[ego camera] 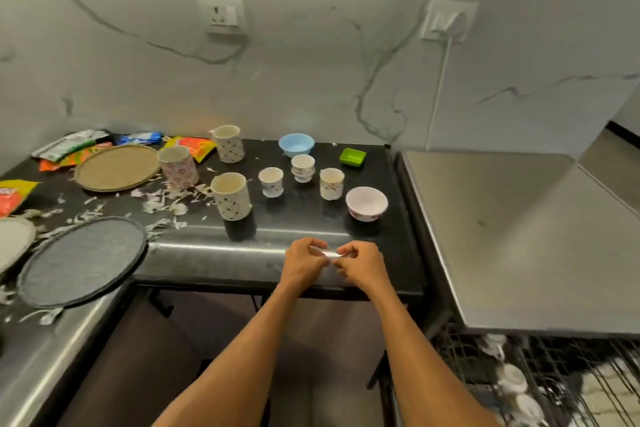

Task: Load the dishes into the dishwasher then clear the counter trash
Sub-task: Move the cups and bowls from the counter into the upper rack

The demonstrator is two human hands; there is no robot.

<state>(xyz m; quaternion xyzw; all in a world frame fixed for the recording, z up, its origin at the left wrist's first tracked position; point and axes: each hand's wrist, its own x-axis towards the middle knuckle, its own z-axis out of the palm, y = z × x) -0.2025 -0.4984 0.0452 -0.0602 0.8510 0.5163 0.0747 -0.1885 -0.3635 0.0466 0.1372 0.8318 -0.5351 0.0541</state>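
1. Head view, nearest things first: at the bottom right the dishwasher rack (460, 350) sticks out beneath a steel top (519, 236), with white cups (512, 378) sitting in its wires.
2. Both forearms reach forward, and the left hand (304, 262) and right hand (363, 265) meet at the front edge of the black counter (214, 264). Their fingers are curled, and each pinches an end of one white scrap (330, 254) held between them.
3. Off to the left, a dark grey plate (83, 260) lies across the counter's front-left corner and the steel surface (52, 350). A pale plate (14, 239) beside it is cut off by the frame.
4. White shreds (166, 200) litter the counter's left half.
5. Next row, all upright and apart: a dotted mug (231, 196), a small cup (271, 182), a gold-patterned cup (331, 183), and a white bowl (366, 203) near the right edge.
6. Behind them, a red-flowered mug (179, 165) stands just beside a tan plate (117, 167). A middle cup (303, 167) looks stacked on another.
7. Along the back edge: a second dotted mug (227, 143), a blue bowl (296, 144), and a green dish (352, 156) toward the back-right corner.
8. Wrappers crowd the back-left corner: an orange wrapper (194, 146), a blue wrapper (140, 138) and a green-and-silver wrapper (69, 146). A red-and-yellow wrapper (12, 193) lies at the left edge. The print on all of them is too blurred to read.
9. On the wall there is a socket (221, 13), and a second socket (446, 21) with a white cable dropping from it.
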